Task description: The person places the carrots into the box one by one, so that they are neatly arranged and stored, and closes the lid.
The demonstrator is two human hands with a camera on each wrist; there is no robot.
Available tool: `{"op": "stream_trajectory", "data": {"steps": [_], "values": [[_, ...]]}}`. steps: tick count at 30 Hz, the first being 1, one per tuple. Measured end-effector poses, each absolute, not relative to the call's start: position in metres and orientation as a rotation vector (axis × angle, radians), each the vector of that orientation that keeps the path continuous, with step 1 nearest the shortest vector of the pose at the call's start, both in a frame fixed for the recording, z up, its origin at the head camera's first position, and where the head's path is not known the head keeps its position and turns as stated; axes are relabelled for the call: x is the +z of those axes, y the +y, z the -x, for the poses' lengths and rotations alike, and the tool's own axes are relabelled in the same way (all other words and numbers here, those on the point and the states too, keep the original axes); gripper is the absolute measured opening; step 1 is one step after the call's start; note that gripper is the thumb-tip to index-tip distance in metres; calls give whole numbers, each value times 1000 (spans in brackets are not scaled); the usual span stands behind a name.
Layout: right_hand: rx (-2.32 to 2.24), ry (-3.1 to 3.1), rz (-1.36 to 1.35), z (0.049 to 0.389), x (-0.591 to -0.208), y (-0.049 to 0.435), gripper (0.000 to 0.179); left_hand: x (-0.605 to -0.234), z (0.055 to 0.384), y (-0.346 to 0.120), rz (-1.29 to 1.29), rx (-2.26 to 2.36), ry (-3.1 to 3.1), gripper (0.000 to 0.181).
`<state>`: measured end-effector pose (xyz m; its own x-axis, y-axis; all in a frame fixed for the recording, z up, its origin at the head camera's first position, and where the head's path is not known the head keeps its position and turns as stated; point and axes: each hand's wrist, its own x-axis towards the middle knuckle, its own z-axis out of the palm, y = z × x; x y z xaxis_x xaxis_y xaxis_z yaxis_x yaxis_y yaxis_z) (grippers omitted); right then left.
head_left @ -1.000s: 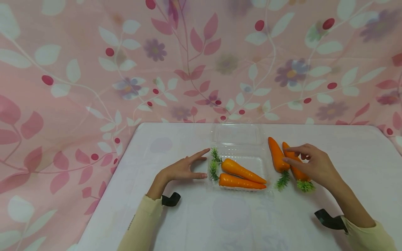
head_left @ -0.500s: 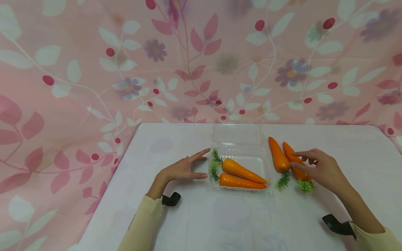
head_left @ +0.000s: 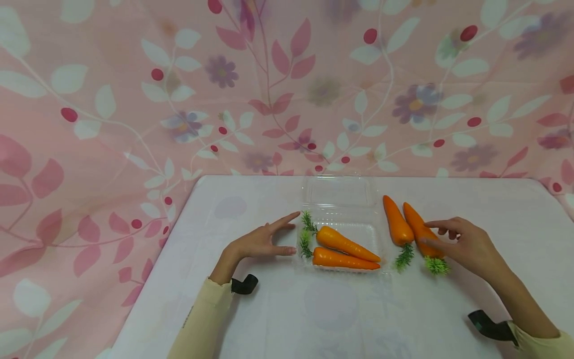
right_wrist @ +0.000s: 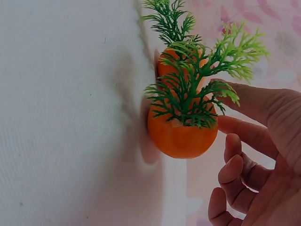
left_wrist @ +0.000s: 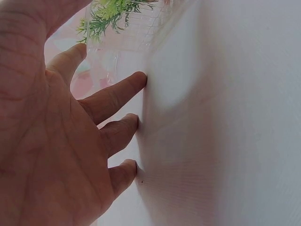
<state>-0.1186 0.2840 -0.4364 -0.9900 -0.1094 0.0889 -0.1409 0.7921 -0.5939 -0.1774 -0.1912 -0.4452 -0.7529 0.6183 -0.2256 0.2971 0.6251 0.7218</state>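
A clear plastic clamshell box (head_left: 365,227), its lid (head_left: 338,192) folded back, lies mid-table. Two toy carrots inside, an upper one (head_left: 345,244) and a lower one (head_left: 345,259), have their green tops leftward. Beside the box's left wall is my left hand (head_left: 255,242), fingers spread, thumb and index near the rim. In the left wrist view several fingertips meet the tabletop. Right of the box lie two more carrots, a left one (head_left: 396,222) and a right one (head_left: 414,222). My right hand (head_left: 466,244) hovers over the right carrot, thumb and index at its body; firm contact is unclear.
White cloth covers the table (head_left: 278,319), which ends at a pink floral curtain (head_left: 287,89) behind. Each wrist carries a black mount, a left one (head_left: 245,284) and a right one (head_left: 491,326).
My right hand has drifted right and slightly toward me, from between the two loose carrots to over the right one. The left hand, box and carrots look unmoved.
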Motion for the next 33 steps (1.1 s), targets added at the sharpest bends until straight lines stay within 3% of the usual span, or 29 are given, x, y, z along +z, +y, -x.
{"op": "stream_trajectory", "data": {"steps": [33], "values": [[888, -3093, 16, 125, -444, 302, 69, -449, 179, -193, -726, 944, 2394, 91]]}}
